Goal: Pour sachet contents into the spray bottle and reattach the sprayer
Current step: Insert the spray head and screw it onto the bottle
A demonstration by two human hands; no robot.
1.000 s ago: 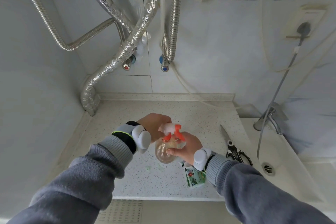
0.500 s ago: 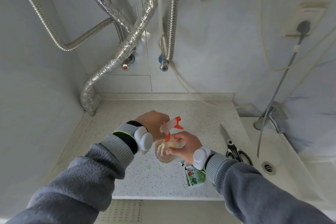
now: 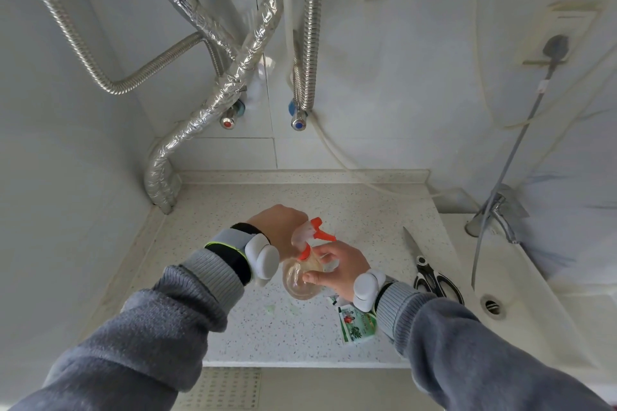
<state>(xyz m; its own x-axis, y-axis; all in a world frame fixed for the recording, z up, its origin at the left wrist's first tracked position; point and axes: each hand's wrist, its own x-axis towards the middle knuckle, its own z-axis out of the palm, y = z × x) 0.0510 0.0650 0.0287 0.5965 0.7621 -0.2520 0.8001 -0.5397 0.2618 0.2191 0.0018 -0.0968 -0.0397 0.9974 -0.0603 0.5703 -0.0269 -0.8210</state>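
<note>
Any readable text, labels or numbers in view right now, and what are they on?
Nothing can be read.
sachet: green print with a red picture, lettering too small and blurred.
spray bottle: no label visible.
scissors: no marking legible.
Wall valves: one red dot, one blue dot, no text.

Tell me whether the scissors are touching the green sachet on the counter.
Apart. The head view shows bare speckled counter between the scissors and the green sachet.

Bare countertop (image 3: 240,210) left of and behind hands: passable. Scissors (image 3: 430,272) and sachet (image 3: 355,327) lying to the right. Foil-wrapped pipe (image 3: 160,173) blocking back-left corner.
</note>
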